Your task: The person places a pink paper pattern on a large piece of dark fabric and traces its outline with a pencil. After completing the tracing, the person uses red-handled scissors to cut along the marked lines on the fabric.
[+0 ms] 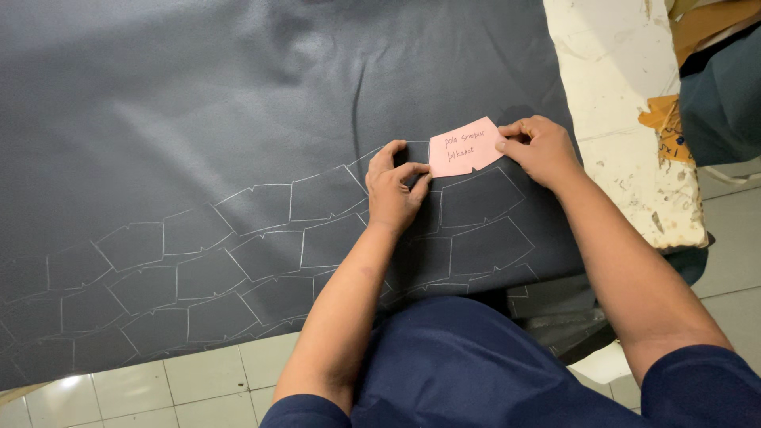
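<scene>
Both hands pin a pink paper pattern (464,147) flat on dark grey cloth (198,103): left hand (394,190) pinching its left edge, right hand (539,147) gripping its right edge, fingers curled.

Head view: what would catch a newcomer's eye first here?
A pink paper template lies on dark grey fabric, pinned between the left hand and the right hand. Below and to the left, rows of chalk outlines in the same shape cover the fabric. At right, a worn white table shows bare.
</scene>
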`<state>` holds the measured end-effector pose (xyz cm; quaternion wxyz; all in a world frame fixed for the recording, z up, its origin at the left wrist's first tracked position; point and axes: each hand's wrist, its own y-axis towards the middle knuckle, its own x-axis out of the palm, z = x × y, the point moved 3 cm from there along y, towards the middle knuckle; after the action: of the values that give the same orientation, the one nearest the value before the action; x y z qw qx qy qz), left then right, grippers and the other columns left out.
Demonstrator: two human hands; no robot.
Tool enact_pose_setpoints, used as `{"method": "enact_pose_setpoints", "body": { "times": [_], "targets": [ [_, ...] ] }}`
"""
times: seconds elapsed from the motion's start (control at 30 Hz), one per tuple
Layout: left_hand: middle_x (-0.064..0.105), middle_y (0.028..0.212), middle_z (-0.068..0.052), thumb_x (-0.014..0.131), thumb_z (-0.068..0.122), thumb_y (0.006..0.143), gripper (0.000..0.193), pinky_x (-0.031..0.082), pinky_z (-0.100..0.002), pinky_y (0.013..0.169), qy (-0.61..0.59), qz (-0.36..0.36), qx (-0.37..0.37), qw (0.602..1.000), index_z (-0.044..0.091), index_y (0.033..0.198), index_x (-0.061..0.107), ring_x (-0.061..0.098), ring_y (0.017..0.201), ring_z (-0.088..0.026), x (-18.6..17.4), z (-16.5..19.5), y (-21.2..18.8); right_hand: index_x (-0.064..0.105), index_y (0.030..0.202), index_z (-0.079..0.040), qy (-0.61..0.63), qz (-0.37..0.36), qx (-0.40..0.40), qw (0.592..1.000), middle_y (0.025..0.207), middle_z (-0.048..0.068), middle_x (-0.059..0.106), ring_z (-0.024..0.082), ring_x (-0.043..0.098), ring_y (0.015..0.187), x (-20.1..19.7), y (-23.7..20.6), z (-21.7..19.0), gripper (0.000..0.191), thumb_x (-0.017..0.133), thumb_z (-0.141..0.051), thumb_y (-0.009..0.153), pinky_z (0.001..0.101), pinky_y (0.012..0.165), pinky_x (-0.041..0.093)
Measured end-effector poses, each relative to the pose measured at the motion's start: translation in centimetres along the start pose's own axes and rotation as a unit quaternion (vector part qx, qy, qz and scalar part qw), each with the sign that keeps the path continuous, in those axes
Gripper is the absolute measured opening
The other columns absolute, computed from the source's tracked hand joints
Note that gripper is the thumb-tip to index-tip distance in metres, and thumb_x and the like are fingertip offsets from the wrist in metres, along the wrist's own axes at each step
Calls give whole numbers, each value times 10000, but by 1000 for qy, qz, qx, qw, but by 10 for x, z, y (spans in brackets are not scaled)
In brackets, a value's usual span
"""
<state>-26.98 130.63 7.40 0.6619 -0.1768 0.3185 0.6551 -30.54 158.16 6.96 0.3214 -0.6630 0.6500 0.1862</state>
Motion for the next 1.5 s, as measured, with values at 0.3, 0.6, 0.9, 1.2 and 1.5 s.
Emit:
{"method": "enact_pose_setpoints", "body": {
  "times": [0.3,0.6,0.9,1.2,1.5],
  "targets": [
    [569,1411,-90,841,226,791,139,370,-475,1145,-1,2,-9,1000,188,920,806,482,1368,-309,-2,5,1,786,1117,-80,-11,-3,2,1000,950,71,673,187,666,864,-2,1,-1,303,781,-251,867,328,803,520],
    [618,1340,-131,589,76,903,191,524,-435,952,165,-142,235,947,18,1050,697,614,1143,-294,30,35,12,780,1093,-62,-49,17,-43,998,1066,113,632,213,647,927,1,7,-2,352,822,-267,811,330,819,518],
    [561,1325,-363,536,139,932,433,525,-444,1011,377,-35,246,892,-130,1267,586,581,1185,-462,69,62,-17,763,1067,-52,47,19,-147,988,1101,117,682,219,682,988,-3,12,-72,252,620,-259,1051,340,868,537],
    [535,1386,-294,528,189,929,516,404,-510,1116,358,-274,208,868,-103,1353,532,523,1290,-420,95,46,-22,764,986,-58,-81,-173,-251,949,889,129,764,301,717,871,49,6,-117,274,622,-293,970,407,812,543],
    [582,1329,-276,553,183,902,510,437,-509,1076,299,-214,241,898,-85,1335,579,572,1232,-398,85,42,-19,799,928,-97,-189,-133,-283,931,810,104,758,285,719,783,61,16,-121,245,652,-290,967,414,800,553]
  ]
}}
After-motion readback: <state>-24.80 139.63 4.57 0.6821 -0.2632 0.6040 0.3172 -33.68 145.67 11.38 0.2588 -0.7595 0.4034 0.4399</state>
